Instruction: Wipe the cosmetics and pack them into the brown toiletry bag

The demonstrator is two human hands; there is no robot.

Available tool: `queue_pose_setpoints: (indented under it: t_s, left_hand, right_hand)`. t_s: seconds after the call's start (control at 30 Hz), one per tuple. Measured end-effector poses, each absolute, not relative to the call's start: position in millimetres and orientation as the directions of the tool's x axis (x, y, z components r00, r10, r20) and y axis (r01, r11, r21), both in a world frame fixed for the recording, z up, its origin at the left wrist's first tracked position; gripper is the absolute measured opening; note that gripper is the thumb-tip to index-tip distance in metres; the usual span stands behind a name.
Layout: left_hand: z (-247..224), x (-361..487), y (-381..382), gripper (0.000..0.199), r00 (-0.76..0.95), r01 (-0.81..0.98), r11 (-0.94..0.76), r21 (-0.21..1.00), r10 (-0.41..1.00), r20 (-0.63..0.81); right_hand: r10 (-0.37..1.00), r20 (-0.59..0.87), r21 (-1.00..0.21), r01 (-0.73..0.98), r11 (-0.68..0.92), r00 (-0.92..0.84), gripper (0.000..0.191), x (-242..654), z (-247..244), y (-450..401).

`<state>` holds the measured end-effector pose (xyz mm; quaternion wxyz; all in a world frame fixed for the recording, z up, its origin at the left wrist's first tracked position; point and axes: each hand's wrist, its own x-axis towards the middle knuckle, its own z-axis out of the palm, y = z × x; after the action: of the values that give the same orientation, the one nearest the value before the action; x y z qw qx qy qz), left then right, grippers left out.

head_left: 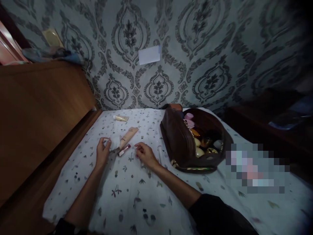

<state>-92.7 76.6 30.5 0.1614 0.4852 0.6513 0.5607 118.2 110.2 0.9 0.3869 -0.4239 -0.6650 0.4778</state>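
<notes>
On the patterned white sheet, a peach squeeze tube (128, 136) lies slanted between my hands. Just below its lower end is a small clear-and-dark-red tube, like a lip gloss (124, 150). My left hand (102, 152) is left of both, its fingers bent with a gap between thumb and fingertips and nothing seen in them. To the right of the gloss, my right hand (146, 154) hovers with loosely curled, parted fingers, also without anything visible in it. A smaller pale yellow tube (121, 118) lies farther back. The brown cosmetic bag (174, 140) stands unzipped at right.
Jars, bottles and pink-lidded items (189, 122) fill the bag. A slim clear stick (160, 153) lies beside it. A wooden panel (41, 124) borders the left side, and a patterned wall (158, 88) rises behind. A pixelated patch (254, 169) hides something at right.
</notes>
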Motion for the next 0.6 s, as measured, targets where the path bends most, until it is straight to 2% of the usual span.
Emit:
queue_pose_setpoints:
  t_s: [0.1, 0.17, 0.23, 0.33, 0.4, 0.5, 0.6]
  left_hand:
    - [28, -88, 75, 0.027, -0.459, 0.478, -0.1, 0.872, 0.818, 0.346]
    - [31, -84, 73, 0.026, -0.438, 0.537, -0.118, 0.835, 0.807, 0.396]
    - [34, -79, 70, 0.024, -0.401, 0.598, -0.15, 0.787, 0.794, 0.456]
    - [38, -74, 65, 0.022, -0.329, 0.656, -0.185, 0.732, 0.802, 0.498]
    - [38, -71, 62, 0.021, -0.279, 0.696, -0.178, 0.695, 0.825, 0.491]
    - [34, -66, 57, 0.022, -0.159, 0.776, -0.197, 0.599, 0.858, 0.488]
    - [28, -61, 54, 0.023, 0.063, 0.866, -0.316, 0.387, 0.837, 0.543]
  right_hand:
    - [0.886, 0.206, -0.896, 0.285, 0.342, -0.416, 0.034, 117, 8, 107]
    - [0.809, 0.248, -0.768, 0.401, 0.499, -0.533, 0.04, 113, 16, 105]
    - [0.751, 0.223, -0.626, 0.5, 0.599, -0.621, 0.043, 107, 23, 105]
    - [0.757, 0.15, -0.542, 0.588, 0.601, -0.636, 0.038, 99, 30, 107]
    - [0.771, 0.112, -0.549, 0.608, 0.574, -0.627, 0.03, 96, 31, 107]
    - [0.791, 0.095, -0.644, 0.569, 0.511, -0.604, 0.021, 96, 31, 105]
    - [0.814, 0.101, -0.709, 0.533, 0.461, -0.572, 0.016, 99, 31, 101]
